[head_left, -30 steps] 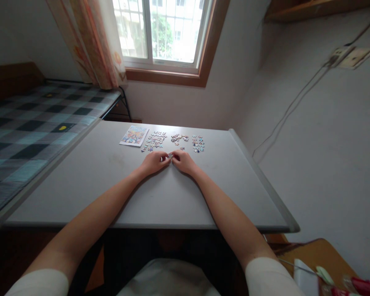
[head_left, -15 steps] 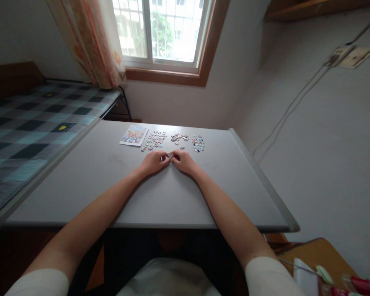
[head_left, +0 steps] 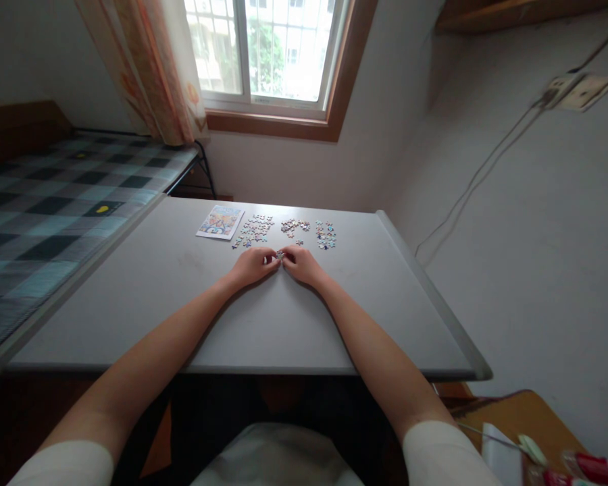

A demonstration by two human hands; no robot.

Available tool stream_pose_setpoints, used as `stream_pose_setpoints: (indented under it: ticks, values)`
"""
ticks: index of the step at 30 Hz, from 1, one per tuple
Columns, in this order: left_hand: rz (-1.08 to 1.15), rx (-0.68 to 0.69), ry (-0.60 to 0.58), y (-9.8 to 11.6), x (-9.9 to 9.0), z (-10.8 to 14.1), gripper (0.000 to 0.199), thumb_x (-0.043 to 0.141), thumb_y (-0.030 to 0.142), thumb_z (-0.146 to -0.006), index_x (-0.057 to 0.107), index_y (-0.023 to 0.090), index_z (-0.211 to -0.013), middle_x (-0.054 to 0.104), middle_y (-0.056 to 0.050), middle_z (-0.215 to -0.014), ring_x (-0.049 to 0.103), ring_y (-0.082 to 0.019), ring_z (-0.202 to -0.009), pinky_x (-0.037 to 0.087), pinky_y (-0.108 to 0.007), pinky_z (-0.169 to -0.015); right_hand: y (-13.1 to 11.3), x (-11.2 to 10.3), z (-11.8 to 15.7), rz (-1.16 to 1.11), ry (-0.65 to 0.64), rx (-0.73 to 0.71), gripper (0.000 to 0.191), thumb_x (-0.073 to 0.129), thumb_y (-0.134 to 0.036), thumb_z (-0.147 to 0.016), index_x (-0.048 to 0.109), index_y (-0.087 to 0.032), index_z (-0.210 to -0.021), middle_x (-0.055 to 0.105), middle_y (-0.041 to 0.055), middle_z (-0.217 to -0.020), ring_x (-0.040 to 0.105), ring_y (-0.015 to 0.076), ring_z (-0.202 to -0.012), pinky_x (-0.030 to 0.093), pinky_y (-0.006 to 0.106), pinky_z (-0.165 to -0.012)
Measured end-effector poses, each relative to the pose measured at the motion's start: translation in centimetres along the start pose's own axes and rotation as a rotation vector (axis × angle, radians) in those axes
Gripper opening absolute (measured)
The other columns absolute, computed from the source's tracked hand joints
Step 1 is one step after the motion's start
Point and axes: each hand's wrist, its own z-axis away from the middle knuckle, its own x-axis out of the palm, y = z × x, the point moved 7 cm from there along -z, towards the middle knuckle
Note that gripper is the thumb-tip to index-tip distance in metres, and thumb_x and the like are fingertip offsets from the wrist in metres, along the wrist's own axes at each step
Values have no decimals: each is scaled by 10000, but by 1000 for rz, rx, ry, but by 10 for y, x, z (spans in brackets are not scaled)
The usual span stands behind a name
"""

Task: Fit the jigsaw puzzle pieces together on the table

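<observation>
Left hand [head_left: 253,265] and right hand [head_left: 302,264] pinch a multicoloured jigsaw bit [head_left: 280,256] — loose colourful pieces [head_left: 256,230] seem unjoined beside the printed paper [head_left: 220,223].

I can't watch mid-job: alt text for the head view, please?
Left hand and right hand meet at a gray table, pinching a small puzzle bit between them. Just beyond lie clusters of loose pieces, with a picture card to their left.

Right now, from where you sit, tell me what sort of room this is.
Probably a bedroom or dormitory room: a bed with a checked cover stands left of the table, and there is a window with a patterned curtain.
</observation>
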Motion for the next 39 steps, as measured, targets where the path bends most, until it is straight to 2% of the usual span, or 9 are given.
stream_pose_setpoints:
  ticks: [39]
  values:
    - [-6, 4, 4, -1, 1, 1, 282, 532, 410, -828, 682, 185, -750, 653, -22, -680, 540, -130, -598, 346, -230, -569, 2, 1, 0, -2, 3, -9, 235, 515, -127, -799, 709, -150, -929, 657, 42, -826, 532, 121, -729, 416, 237, -730]
